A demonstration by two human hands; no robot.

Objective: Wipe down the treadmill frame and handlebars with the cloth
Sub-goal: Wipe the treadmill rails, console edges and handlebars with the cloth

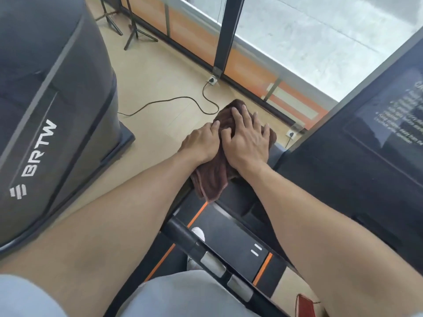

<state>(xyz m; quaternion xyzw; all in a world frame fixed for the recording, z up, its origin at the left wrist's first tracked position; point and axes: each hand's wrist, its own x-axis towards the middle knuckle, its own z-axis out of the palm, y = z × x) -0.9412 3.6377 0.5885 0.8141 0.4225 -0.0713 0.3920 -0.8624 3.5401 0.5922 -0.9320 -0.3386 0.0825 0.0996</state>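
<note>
A brown cloth point(211, 179) lies draped over the front left part of the black treadmill frame point(297, 170), beside the console. My right hand point(246, 143) lies flat on top of the cloth with its fingers spread. My left hand point(202, 143) rests on the cloth's left side, its fingers bent into the folds. The frame under the cloth is hidden. Below my arms runs a black handlebar point(183, 234) with silver sensor pads. The treadmill belt point(231, 234) with orange side strips shows beneath it.
A second dark treadmill marked BRTW point(52, 110) stands to the left across a strip of beige floor. A black power cable point(169, 101) runs over the floor to a floor socket point(212, 80). Tripod legs point(137, 35) and a glass wall stand behind. A red item point(305, 305) lies at the lower right.
</note>
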